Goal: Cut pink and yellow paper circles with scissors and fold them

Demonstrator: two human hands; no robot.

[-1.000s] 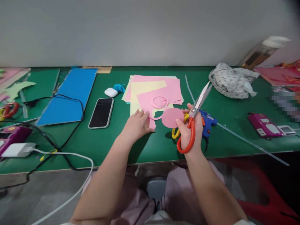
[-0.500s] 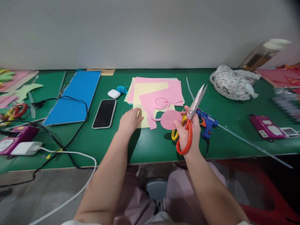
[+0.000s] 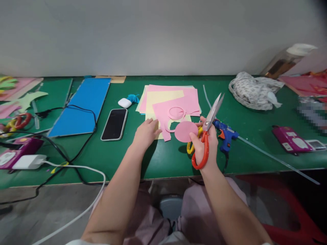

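Our left hand [image 3: 146,134] has edged back toward the cut pink sheet [image 3: 161,110] — thumb apart from loosely bent fingers, perhaps touching the yellow sheet [image 3: 152,98]. Our right hand [image 3: 208,149] still pinches the pink oval [image 3: 185,131] by its edge, right of that pink sheet, and holds the scissors [image 3: 213,111], blades slightly parted.

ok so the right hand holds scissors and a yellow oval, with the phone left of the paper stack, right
Not quite: the oval is pink, as the head view shows. The right hand does hold it and the scissors, and the phone lies left of the paper stack.
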